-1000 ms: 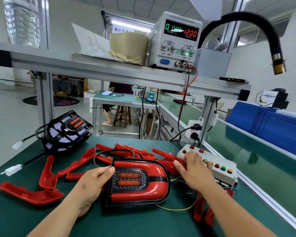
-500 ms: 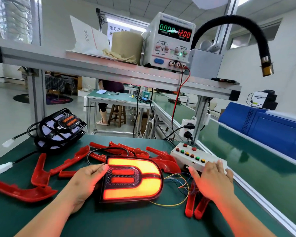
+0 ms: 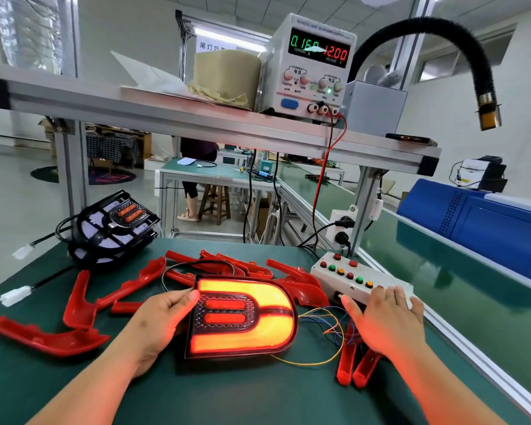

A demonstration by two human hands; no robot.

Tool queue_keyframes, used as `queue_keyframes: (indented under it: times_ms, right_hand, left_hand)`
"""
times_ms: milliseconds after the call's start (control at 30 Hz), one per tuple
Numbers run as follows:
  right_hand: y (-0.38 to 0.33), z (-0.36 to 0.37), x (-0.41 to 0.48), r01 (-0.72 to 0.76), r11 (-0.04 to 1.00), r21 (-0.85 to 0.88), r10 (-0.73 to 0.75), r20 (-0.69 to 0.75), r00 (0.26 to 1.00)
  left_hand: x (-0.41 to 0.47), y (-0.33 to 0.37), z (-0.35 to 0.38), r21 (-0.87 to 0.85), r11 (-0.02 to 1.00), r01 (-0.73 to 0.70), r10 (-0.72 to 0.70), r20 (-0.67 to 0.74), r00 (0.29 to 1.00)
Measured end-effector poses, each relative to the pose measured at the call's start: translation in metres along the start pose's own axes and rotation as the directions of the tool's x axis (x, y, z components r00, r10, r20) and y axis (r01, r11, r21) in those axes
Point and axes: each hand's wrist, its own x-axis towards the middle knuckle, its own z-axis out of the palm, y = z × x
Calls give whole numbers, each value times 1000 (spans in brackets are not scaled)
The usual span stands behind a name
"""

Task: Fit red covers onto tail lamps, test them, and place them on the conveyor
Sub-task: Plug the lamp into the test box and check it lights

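A tail lamp [image 3: 242, 317] with its red cover fitted lies on the green mat [image 3: 196, 394], its D-shaped ring glowing bright orange-yellow. My left hand [image 3: 160, 326] holds the lamp's left edge, thumb along the top corner. My right hand [image 3: 383, 317] lies flat with straight fingers on the near end of the white button box [image 3: 350, 276]. Several loose red covers [image 3: 83, 289] lie on the mat left of and behind the lamp. Two bare tail lamps [image 3: 117, 222] are stacked at the back left. The green conveyor [image 3: 442, 271] runs along the right.
A power supply [image 3: 313, 65] on the overhead shelf [image 3: 166, 118] reads 0.160 and 12.00. Thin coloured wires [image 3: 325, 323] run from the lamp toward the box. Two red pieces [image 3: 356, 363] lie under my right wrist. A black flexible hose [image 3: 472, 56] hangs at upper right.
The lamp went from unlit to fully lit. My right hand moved from the far buttons to the near end of the box. The current reading rose to 0.160.
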Motion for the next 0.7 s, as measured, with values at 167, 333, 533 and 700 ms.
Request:
queue_keyframes:
  times_ms: [167,333,533,700]
  right_hand:
    - [-1,-4,2,-28,1000,7,28,-3,1000]
    - [-14,-6,12,139,977,163,-133,-47,990]
    - [-42,-2,28,223,954,201,-229,4,974]
    - [-47,-1,31,223,971,85,-223,-3,975]
  left_hand:
    - [0,-1,0,-7,1000,1,-1,3,1000]
    - [1,-2,1,-3,1000,2,-2,-20,1000]
    - [1,-2,1,-36,999,9,-10,-9,1000]
    - [4,-6,-1,-50,999,20,-21,-12,1000]
